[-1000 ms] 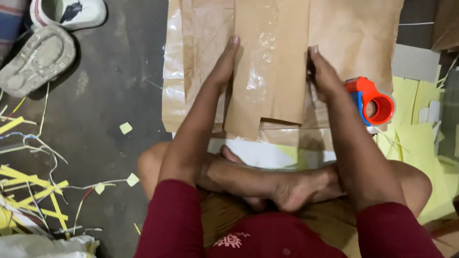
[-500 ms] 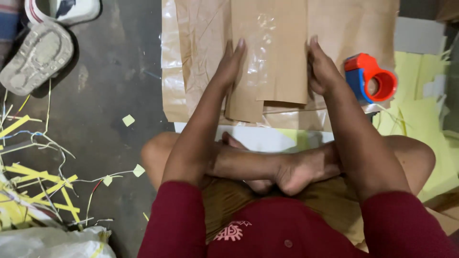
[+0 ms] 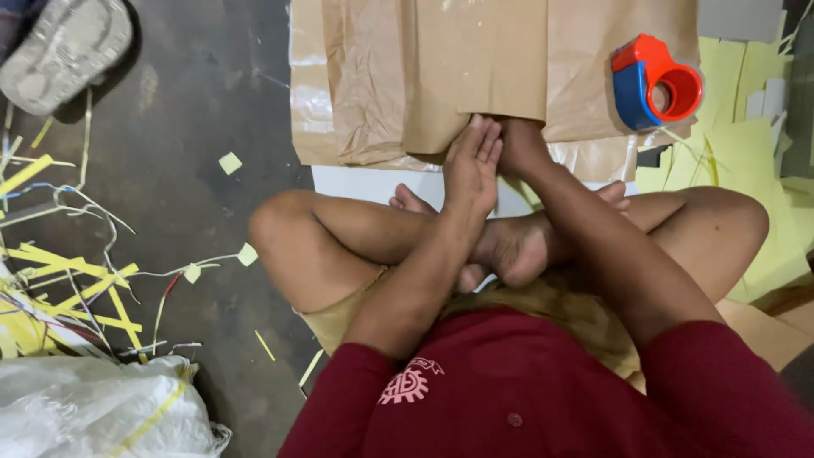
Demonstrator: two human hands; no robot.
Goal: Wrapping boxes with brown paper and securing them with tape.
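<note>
A brown paper wrapping (image 3: 500, 59) with glossy tape on it lies flat on the floor in front of my crossed legs. A narrower folded brown strip runs down its middle to the near edge. My left hand (image 3: 473, 165) is at that near edge, fingers straight and held together, its palm against my right hand. My right hand (image 3: 519, 140) sits just below the strip's end, its fingers hidden behind the left hand and the paper edge. I cannot tell whether it grips the paper.
A red and blue tape dispenser (image 3: 657, 85) rests on the wrapping's right corner. Yellow paper sheets (image 3: 750, 161) lie at the right. A white sheet (image 3: 356, 182) pokes out under the wrapping. A sandal (image 3: 68, 51), yellow strips with wires (image 3: 51, 288) and a white plastic bag (image 3: 93, 411) lie at the left.
Both hands lay flat and apart on the wrapping, either side of the middle strip. They have drawn back to its near edge and come together.
</note>
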